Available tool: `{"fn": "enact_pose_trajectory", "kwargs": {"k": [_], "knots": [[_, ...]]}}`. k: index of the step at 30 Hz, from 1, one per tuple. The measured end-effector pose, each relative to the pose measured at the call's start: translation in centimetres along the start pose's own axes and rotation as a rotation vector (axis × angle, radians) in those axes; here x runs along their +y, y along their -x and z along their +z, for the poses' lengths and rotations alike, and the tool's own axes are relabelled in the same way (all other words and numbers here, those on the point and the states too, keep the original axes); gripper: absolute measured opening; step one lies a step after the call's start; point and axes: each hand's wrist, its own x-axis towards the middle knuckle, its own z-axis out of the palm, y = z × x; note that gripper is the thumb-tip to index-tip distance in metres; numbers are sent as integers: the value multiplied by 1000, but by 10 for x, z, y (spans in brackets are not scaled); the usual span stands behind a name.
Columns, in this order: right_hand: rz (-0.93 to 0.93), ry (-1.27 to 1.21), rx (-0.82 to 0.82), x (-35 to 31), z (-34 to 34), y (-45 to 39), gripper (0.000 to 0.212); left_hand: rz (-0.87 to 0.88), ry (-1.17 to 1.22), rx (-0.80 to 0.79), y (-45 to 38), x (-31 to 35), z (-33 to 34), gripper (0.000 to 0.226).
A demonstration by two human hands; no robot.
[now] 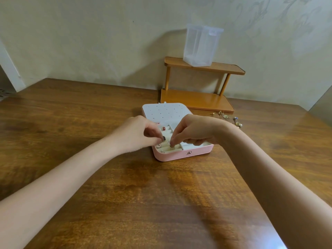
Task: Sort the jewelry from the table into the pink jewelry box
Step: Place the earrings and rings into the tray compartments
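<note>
A: Two hands worked over the pink jewelry box, which sat open near the middle of the wooden table. The right hand pinched a small ring at the ring rolls; the left hand had its fingertips curled beside it, though I couldn't tell whether they gripped anything.

B: The risk?

A: I judged the ring could slip between the rolls or snag the rings already seated, since both hands crowded one slot.

B: Anything left outside?

A: Loose jewelry lay on the table right of the box, near a small wooden shelf holding a clear plastic container against a pale wall.
</note>
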Motion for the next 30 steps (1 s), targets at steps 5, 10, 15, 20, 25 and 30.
{"fn": "enact_pose_trajectory", "kwargs": {"k": [5, 10, 15, 20, 25, 30], "knots": [[48, 100, -33, -7, 9, -6, 24, 54, -128, -85, 7, -4, 3, 15], [59, 237, -10, -11, 14, -11, 28, 73, -199, -95, 4, -3, 6, 20], [55, 327, -14, -16, 16, -14, 30, 89, -268, -95, 4, -3, 9, 20], [20, 427, 32, -21, 18, -15, 25, 81, -289, -79, 1, -1, 9, 20], [-4, 490, 60, -18, 21, -15, 17, 100, -277, -48, 1, -1, 9, 22], [-18, 484, 42, -15, 20, -15, 16, 131, -313, -78, 0, -5, 14, 23]]}}
